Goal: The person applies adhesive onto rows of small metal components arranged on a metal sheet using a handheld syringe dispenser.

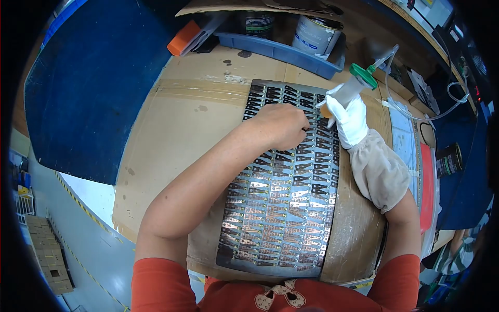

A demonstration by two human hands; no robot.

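Left hand (pixel 280 125): bare and curled, fingers drawn together over the upper middle of the plate; the fingertips are mostly hidden, so you cannot tell from here whether they pinch a piece or only rest there
Right hand (pixel 349 119): in a white glove, your fingers wrapped round the syringe, just beside your left hand at the upper right of the plate
Syringe (pixel 347 92): tilted, its green cap (pixel 364 76) toward the upper right and its amber lower end (pixel 326 111) toward the plate; a clear tube (pixel 387 56) leads off from the cap; whether the tip touches anything cannot be made out
Plate (pixel 228 257): centre of the frame, flat and slightly turned, under both your hands
Metal pieces (pixel 299 195): narrow, laid in close columns down nearly the whole plate, dark above and shinier below, with small dots beside many of them
Progress: you seem partway, working the upper rows; the pieces look already laid out, but which rows are finished, and how many are left, is too small to judge
Cardboard (pixel 171 130): under the plate, reaching left
Blue tray (pixel 275 49): top of the frame, holding cans (pixel 316 37)
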